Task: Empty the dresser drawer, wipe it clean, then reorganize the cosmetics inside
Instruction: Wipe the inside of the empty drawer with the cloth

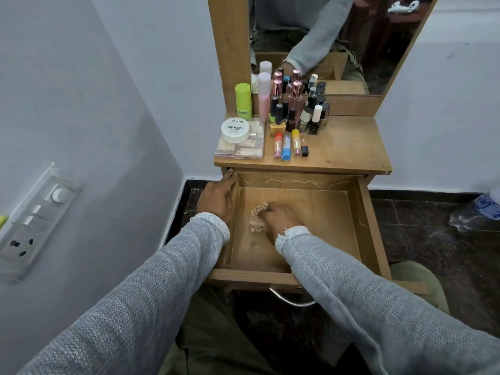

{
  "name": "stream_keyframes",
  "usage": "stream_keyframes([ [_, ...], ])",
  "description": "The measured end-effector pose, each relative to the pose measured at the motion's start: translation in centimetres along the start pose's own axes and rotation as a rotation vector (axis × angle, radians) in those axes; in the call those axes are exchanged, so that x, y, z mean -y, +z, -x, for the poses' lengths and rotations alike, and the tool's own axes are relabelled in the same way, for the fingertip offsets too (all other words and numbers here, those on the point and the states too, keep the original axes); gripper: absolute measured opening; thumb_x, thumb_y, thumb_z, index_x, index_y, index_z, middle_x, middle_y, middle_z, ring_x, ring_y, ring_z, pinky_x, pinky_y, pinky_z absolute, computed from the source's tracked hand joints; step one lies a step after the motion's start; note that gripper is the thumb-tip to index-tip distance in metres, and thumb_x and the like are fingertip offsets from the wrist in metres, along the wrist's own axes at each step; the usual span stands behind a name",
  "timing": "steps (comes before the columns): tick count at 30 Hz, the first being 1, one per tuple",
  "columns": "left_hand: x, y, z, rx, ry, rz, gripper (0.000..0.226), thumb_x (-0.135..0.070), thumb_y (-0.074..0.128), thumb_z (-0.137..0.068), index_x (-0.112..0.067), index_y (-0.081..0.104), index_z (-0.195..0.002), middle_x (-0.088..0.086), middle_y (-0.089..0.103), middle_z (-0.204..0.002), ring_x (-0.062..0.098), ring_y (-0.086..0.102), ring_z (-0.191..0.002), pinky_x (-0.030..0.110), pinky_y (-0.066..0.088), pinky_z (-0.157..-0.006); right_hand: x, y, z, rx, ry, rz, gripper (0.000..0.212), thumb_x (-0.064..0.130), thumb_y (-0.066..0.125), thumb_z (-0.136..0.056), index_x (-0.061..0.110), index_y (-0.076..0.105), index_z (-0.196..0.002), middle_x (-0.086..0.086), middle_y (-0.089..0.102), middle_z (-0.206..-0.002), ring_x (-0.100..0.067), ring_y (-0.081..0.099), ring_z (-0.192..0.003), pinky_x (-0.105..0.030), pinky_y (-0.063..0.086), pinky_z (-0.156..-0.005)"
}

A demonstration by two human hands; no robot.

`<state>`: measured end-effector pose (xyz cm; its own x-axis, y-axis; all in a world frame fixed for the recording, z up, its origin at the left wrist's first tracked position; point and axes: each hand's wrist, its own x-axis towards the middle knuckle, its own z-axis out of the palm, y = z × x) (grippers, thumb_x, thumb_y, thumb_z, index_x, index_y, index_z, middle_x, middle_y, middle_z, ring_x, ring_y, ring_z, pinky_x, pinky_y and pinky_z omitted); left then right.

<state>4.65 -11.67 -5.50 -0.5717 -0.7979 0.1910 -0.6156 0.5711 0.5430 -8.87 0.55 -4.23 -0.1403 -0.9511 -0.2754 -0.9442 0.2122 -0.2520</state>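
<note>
The wooden dresser drawer (373, 228) is pulled out, and nothing lies in it but a cloth. My right hand (281, 216) is inside it, gripping a checkered cloth (257, 216) against the drawer bottom left of centre. My left hand (216, 196) rests on the drawer's left wall near the back corner, fingers laid over the edge. The cosmetics stand on the dresser top (346, 147): a clear case (239, 147) with a white nail polish remover tub (234, 129) on it, a green stick (243, 101), a pink bottle (264, 96), several nail polish bottles (297, 115) and lip balm tubes (286, 146).
A mirror (335, 41) rises behind the dresser top. A white wall with a switch and socket panel (35, 220) stands at the left. Dark tiled floor lies to the right, with a crumpled plastic bag (481, 212). The drawer's metal handle (289, 300) sits above my knees.
</note>
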Motion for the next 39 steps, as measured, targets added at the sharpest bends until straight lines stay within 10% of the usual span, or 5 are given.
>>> stream_keyframes([
  [7,-0.1,0.0,-0.3,0.061,-0.057,-0.033,0.046,-0.017,0.044,-0.093,-0.023,0.044,-0.139,0.006,0.054,-0.137,0.028,0.055,-0.120,0.043,0.046,-0.101,1.4,-2.5,-2.1,-0.365,0.284,-0.873,0.014,0.009,0.055,-0.092,0.007,0.064,-0.103,-0.006,0.064,-0.089,-0.007,0.056,-0.069,-0.009,0.041,-0.052],
  [12,-0.8,-0.1,-0.5,0.045,-0.071,-0.124,0.042,-0.003,0.052,-0.091,-0.010,0.051,-0.132,0.021,0.064,-0.113,0.038,0.059,-0.102,0.042,0.048,-0.087,4.5,-1.4,-3.5,-0.436,0.197,-1.070,0.024,-0.006,0.052,-0.087,0.001,0.066,-0.106,-0.011,0.069,-0.099,-0.025,0.064,-0.088,-0.006,0.046,-0.065],
  [20,-0.8,-0.1,-0.5,0.045,-0.074,-0.136,0.047,-0.005,0.051,-0.091,-0.014,0.048,-0.137,0.021,0.061,-0.121,0.037,0.058,-0.108,0.041,0.048,-0.090,1.9,0.1,-2.9,-0.127,0.185,-0.935,0.022,0.005,0.058,-0.086,0.009,0.069,-0.105,-0.008,0.071,-0.102,-0.022,0.067,-0.095,-0.033,0.054,-0.088],
  [27,0.6,0.5,-0.4,0.048,-0.007,0.013,0.045,-0.043,0.031,-0.094,-0.024,0.049,-0.131,0.002,0.058,-0.132,0.025,0.059,-0.111,0.045,0.050,-0.093,3.5,-0.8,-4.4,-0.327,0.250,-1.235,0.029,-0.006,0.053,-0.085,0.013,0.070,-0.098,-0.009,0.072,-0.095,-0.017,0.064,-0.083,-0.031,0.051,-0.084],
  [39,1.2,1.2,-0.5,0.008,-0.007,0.039,0.050,-0.007,0.037,-0.091,-0.015,0.048,-0.138,0.001,0.044,-0.148,0.027,0.048,-0.130,0.046,0.042,-0.106,0.3,2.1,-2.2,-0.022,-0.013,-1.113,0.026,-0.006,0.071,-0.075,0.014,0.068,-0.090,-0.003,0.068,-0.088,-0.016,0.062,-0.083,-0.037,0.053,-0.087],
])
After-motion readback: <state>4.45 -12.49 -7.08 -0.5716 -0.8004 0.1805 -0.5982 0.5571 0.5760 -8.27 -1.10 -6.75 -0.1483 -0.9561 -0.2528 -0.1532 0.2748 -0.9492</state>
